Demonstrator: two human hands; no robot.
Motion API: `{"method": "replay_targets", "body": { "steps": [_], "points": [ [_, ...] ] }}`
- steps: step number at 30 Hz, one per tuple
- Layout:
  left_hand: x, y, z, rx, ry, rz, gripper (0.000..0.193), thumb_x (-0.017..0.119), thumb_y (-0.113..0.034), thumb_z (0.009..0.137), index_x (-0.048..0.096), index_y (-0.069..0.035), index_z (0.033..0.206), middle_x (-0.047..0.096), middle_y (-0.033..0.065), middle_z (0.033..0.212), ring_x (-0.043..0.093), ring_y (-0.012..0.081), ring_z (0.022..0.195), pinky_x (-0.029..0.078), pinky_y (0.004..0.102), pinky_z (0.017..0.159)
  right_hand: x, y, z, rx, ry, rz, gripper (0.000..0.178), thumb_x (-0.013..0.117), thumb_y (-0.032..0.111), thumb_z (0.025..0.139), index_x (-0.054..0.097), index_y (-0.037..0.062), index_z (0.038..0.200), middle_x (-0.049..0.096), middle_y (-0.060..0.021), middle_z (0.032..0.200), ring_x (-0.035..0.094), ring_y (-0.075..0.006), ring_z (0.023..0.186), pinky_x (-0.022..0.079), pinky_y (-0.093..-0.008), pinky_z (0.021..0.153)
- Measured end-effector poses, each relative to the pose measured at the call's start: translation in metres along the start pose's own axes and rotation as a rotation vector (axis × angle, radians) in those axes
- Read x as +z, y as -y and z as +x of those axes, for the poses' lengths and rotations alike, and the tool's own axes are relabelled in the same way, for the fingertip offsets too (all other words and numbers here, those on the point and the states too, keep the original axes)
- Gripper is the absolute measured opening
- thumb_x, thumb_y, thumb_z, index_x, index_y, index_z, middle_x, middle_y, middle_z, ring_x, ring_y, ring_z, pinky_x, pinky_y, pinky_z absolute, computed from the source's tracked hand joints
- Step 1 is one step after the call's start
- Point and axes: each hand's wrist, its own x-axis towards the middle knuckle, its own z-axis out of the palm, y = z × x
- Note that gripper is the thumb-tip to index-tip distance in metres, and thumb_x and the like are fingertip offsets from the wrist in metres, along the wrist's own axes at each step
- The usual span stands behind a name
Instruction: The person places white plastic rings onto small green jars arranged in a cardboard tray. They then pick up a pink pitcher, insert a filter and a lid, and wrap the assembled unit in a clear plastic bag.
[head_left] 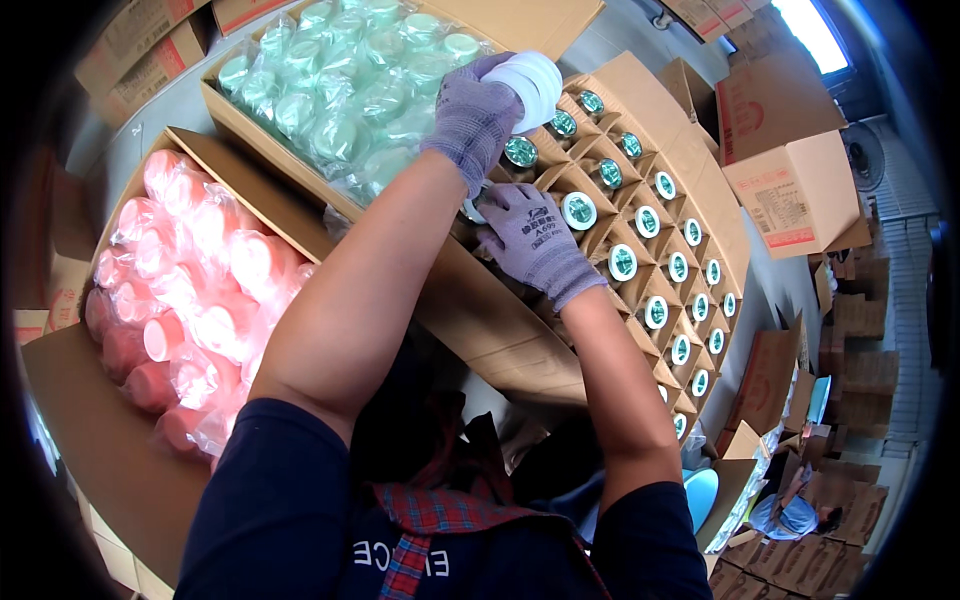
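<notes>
A stack of white rings (538, 88) sits in my left hand (470, 118), which is gloved in grey and closed around it. The stack hangs over the edge of a divided carton (738, 235). Upright glass jars (621, 262) with shiny green insides stand in its compartments. White rings circle the mouths of many jars; several at the far side, such as one jar (520, 151), show none. My right hand (535, 232), in a matching glove, is down at the carton's left side. Its thumb and fingers close around a jar rim (472, 209), mostly hidden by the glove.
An open carton of pale green caps (340, 135) in clear plastic bags stands at the far left. Bagged pink caps (165, 335) fill a nearer carton. An open box (790, 180) stands at the right. Another person (790, 515) is among boxes at the lower right.
</notes>
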Motion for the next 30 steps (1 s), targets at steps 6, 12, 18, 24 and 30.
{"method": "replay_targets", "body": {
  "steps": [6, 12, 18, 24, 30],
  "points": [
    [0.001, 0.008, 0.006, 0.066, 0.011, 0.015, 0.055, 0.051, 0.011, 0.068, 0.062, -0.001, 0.121, 0.066, 0.0142, 0.106, 0.067, 0.0241, 0.093, 0.057, 0.0333, 0.083, 0.007, 0.010, 0.018, 0.209, -0.016, 0.141, 0.035, 0.063, 0.020, 0.082, 0.059, 0.0140, 0.116, 0.054, -0.0114, 0.117, 0.053, -0.0289, 0.109, 0.043, -0.0428, 0.092],
    [-0.001, 0.009, 0.003, 0.043, 0.074, 0.339, 0.047, 0.055, 0.005, 0.070, 0.067, -0.004, 0.114, 0.068, 0.0144, 0.106, 0.067, 0.0227, 0.095, 0.054, 0.0322, 0.086, 0.006, -0.009, 0.024, 0.088, -0.156, 0.353, 0.031, 0.062, 0.019, 0.084, 0.063, 0.0098, 0.114, 0.058, -0.0165, 0.113, 0.058, -0.0350, 0.099, 0.046, -0.0454, 0.090],
    [0.002, 0.023, -0.002, -0.022, 0.377, 0.619, 0.042, 0.049, 0.006, 0.077, 0.066, 0.000, 0.116, 0.067, 0.0107, 0.109, 0.066, 0.0182, 0.095, 0.054, 0.0292, 0.086, -0.040, -0.042, 0.003, 0.705, -0.505, 1.839, 0.039, 0.052, 0.038, 0.099, 0.064, 0.0040, 0.114, 0.065, -0.0042, 0.104, 0.062, -0.0145, 0.086, 0.051, -0.0283, 0.079],
    [0.000, 0.027, 0.015, -0.014, 0.277, 0.384, 0.038, 0.054, 0.004, 0.080, 0.064, 0.001, 0.117, 0.067, 0.0129, 0.110, 0.067, 0.0205, 0.095, 0.057, 0.0311, 0.084, -0.041, -0.066, -0.009, 0.733, -0.609, 1.848, 0.023, 0.060, 0.024, 0.096, 0.066, 0.0041, 0.108, 0.067, -0.0024, 0.102, 0.065, -0.0139, 0.088, 0.056, -0.0295, 0.079],
    [0.002, 0.007, 0.013, -0.115, -0.035, 0.195, 0.055, 0.041, 0.006, 0.071, 0.057, 0.002, 0.124, 0.063, 0.0163, 0.110, 0.068, 0.0270, 0.090, 0.062, 0.0367, 0.065, 0.002, -0.084, 0.025, 0.804, -0.308, 1.035, 0.031, 0.067, 0.023, 0.089, 0.067, 0.0036, 0.113, 0.071, -0.0070, 0.088, 0.066, -0.0148, 0.075, 0.054, -0.0284, 0.066]
  ]
}}
